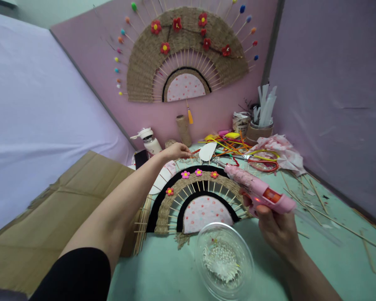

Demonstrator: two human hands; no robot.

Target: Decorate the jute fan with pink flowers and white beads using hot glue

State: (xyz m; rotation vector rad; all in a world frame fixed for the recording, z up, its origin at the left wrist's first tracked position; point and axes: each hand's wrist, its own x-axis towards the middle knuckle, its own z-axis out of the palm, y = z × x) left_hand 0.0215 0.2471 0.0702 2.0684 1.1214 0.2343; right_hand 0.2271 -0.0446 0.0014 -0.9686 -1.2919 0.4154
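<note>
A fan-shaped woven piece (164,209) with black bands, thin sticks and several small flowers lies on the green table (156,267). My right hand (271,221) is wrapped round a pink glue gun (260,190), its nozzle pointing up and left above the fan's top right edge. Beyond the fan's top edge, my left hand (178,151) reaches out with its fingers pinched together; what they hold, if anything, is too small to name. A clear bowl (249,267) of white beads and pieces stands in front of the fan.
Behind are a white-lidded bottle (152,142), a twine roll (183,130), scissors (263,163), coloured strips (232,144) and a jar of glue sticks (260,129). Cardboard (72,200) lies left, loose sticks (335,221) right. A larger fan (141,67) hangs on the pink board.
</note>
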